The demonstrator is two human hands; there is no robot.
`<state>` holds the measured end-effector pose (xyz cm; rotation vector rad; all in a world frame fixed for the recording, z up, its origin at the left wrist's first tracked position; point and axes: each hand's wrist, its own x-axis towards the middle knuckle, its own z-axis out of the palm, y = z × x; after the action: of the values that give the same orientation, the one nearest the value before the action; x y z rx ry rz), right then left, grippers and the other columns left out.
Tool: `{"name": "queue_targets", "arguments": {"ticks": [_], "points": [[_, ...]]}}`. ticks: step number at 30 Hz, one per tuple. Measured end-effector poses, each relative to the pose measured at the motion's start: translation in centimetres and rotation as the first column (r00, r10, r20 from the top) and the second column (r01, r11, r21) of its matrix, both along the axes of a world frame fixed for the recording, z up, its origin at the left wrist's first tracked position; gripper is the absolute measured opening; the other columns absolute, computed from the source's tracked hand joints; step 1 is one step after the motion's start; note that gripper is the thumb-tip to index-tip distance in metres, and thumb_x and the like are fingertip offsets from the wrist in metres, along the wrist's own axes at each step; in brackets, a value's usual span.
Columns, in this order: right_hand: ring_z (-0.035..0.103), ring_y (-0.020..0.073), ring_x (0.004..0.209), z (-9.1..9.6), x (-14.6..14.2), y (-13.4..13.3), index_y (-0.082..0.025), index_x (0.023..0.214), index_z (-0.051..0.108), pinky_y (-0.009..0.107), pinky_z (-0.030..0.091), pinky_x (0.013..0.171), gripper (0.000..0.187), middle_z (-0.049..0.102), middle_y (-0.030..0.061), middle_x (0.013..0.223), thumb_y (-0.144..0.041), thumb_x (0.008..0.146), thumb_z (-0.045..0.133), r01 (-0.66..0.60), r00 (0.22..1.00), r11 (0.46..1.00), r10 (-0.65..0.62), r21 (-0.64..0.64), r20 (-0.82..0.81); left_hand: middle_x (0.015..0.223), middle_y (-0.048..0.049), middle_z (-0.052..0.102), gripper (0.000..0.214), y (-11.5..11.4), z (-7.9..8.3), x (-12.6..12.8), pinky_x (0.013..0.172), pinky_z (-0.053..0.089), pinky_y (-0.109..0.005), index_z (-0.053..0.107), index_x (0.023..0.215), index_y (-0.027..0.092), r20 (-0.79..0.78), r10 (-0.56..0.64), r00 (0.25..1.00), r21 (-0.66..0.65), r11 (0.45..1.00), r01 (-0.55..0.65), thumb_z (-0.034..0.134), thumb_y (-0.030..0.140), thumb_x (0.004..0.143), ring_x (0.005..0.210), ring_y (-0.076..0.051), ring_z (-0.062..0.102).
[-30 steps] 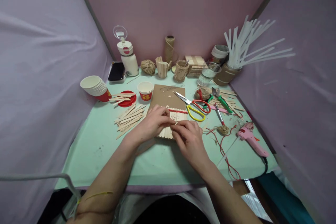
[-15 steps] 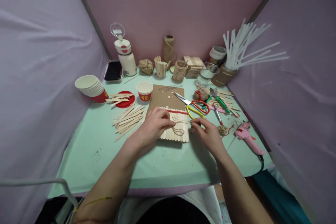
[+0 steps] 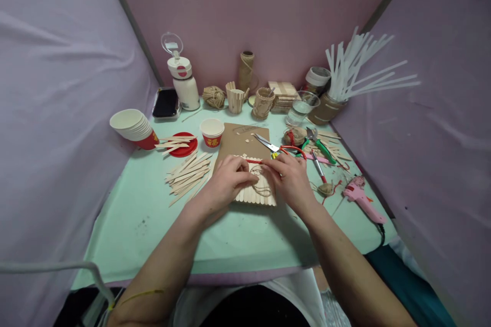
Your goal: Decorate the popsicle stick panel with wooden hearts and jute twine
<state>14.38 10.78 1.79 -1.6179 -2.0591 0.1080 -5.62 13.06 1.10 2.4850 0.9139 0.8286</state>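
Note:
A panel of wooden craft sticks [image 3: 249, 195] lies on the brown cardboard [image 3: 245, 139], with a red cord [image 3: 253, 161] across its upper part. Thin twine [image 3: 262, 191] loops over the sticks. My left hand [image 3: 230, 176] rests on the panel's left side, thumb and fingers pinching the twine. On the right side my right hand [image 3: 288, 176] has its fingertips by the red cord, thumb and fingers closed; whatever is between them is hidden. Red-handled scissors [image 3: 272, 147] lie just beyond my right hand, their handles partly covered by it.
Loose craft sticks [image 3: 187, 176] and a small paper cup [image 3: 212, 133] are at left. Green-handled pliers [image 3: 324, 148] and a pink glue gun [image 3: 364, 202] lie at right. A bottle [image 3: 186, 87], twine ball [image 3: 214, 97] and water glass [image 3: 302, 108] stand behind.
My right hand has moved left and slightly away from me, from beside the panel onto its right edge. It now covers the yellow handle. My left hand has stayed nearly in place.

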Motion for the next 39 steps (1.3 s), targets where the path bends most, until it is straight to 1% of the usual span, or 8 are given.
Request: {"name": "queue_targets", "arguments": {"ticks": [4,7,9,11,15,21,31,39], "points": [[0.057,0.0210,0.086,0.0,-0.5,0.3,-0.025,0.102,0.074,0.037,0.031,0.080,0.017,0.064,0.0042,0.086,-0.028,0.091,0.061,-0.014,0.998,1.000,0.013,0.004,0.059,0.087,-0.0035,0.058,0.016,0.1,-0.4,0.0,0.079,0.039,-0.032,0.074,0.090,0.023,0.022,-0.009,1.000,0.038,0.999,0.008,0.059,0.025,0.092,0.090,-0.018,0.050],[0.057,0.0230,0.097,0.5,-0.2,-0.4,-0.023,0.111,0.069,0.038,0.032,0.085,0.022,0.065,0.0074,0.101,-0.027,0.094,0.056,-0.017,1.000,0.999,0.017,0.045,0.008,0.086,-0.0037,0.059,0.016,0.2,-0.3,0.0,0.079,0.039,-0.032,0.074,0.090,0.022,0.018,-0.007,1.000,0.037,0.999,0.007,0.058,0.024,0.092,0.089,-0.018,0.050],[0.057,0.0231,0.103,1.0,-0.1,-1.5,-0.022,0.112,0.065,0.039,0.032,0.089,0.021,0.066,0.0081,0.107,-0.028,0.096,0.054,-0.030,0.998,0.995,0.034,0.094,-0.043,0.087,-0.0042,0.060,0.017,0.2,-0.3,0.0,0.079,0.040,-0.032,0.074,0.091,0.022,0.022,-0.007,1.000,0.033,0.999,0.006,0.058,0.024,0.093,0.089,-0.018,0.050],[0.057,0.0224,0.103,1.4,-0.1,-2.8,-0.023,0.107,0.065,0.039,0.030,0.090,0.016,0.068,0.0060,0.105,-0.029,0.095,0.057,-0.083,0.995,0.991,0.089,0.103,-0.054,0.087,-0.0047,0.060,0.017,0.2,-0.3,0.0,0.079,0.041,-0.032,0.074,0.091,0.022,0.025,-0.007,1.000,0.029,1.000,0.006,0.058,0.025,0.093,0.090,-0.018,0.051],[0.057,0.0221,0.097,1.3,-0.8,-4.4,-0.024,0.093,0.067,0.040,0.027,0.088,0.006,0.072,0.0011,0.097,-0.027,0.089,0.066,-0.176,0.984,0.981,0.174,0.085,0.029,0.088,-0.0047,0.061,0.015,0.2,-0.5,-0.1,0.082,0.041,-0.034,0.074,0.092,0.022,0.033,-0.002,0.999,0.032,0.999,0.001,0.058,0.026,0.092,0.091,-0.018,0.051],[0.057,0.0195,0.092,0.1,-1.0,-4.4,-0.025,0.091,0.070,0.040,0.026,0.086,0.005,0.073,-0.0005,0.092,-0.026,0.090,0.065,-0.152,0.988,0.978,0.145,0.140,0.061,0.086,-0.0045,0.061,0.014,0.1,-0.5,-0.2,0.080,0.042,-0.032,0.073,0.093,0.020,0.050,-0.012,0.999,0.048,0.999,0.009,0.059,0.023,0.092,0.090,-0.018,0.051],[0.057,0.0198,0.090,0.5,-0.4,-5.1,-0.024,0.094,0.070,0.038,0.029,0.086,0.008,0.072,0.0014,0.092,-0.019,0.089,0.065,-0.129,0.991,0.987,0.124,0.101,0.055,0.092,-0.0039,0.062,0.014,0.1,-0.6,-0.5,0.081,0.043,-0.033,0.071,0.096,0.023,0.037,-0.030,0.999,0.041,0.999,0.028,0.057,0.025,0.093,0.091,-0.018,0.052],[0.055,0.0205,0.090,0.1,-0.1,-5.0,-0.023,0.093,0.070,0.039,0.028,0.085,0.008,0.071,0.0018,0.091,-0.020,0.091,0.062,-0.132,0.991,0.987,0.129,0.088,0.037,0.094,-0.0029,0.064,0.012,-0.2,-0.1,-0.6,0.082,0.042,-0.033,0.069,0.096,0.023,0.007,-0.031,1.000,0.018,0.999,0.031,0.057,0.024,0.093,0.093,-0.017,0.053]]}}
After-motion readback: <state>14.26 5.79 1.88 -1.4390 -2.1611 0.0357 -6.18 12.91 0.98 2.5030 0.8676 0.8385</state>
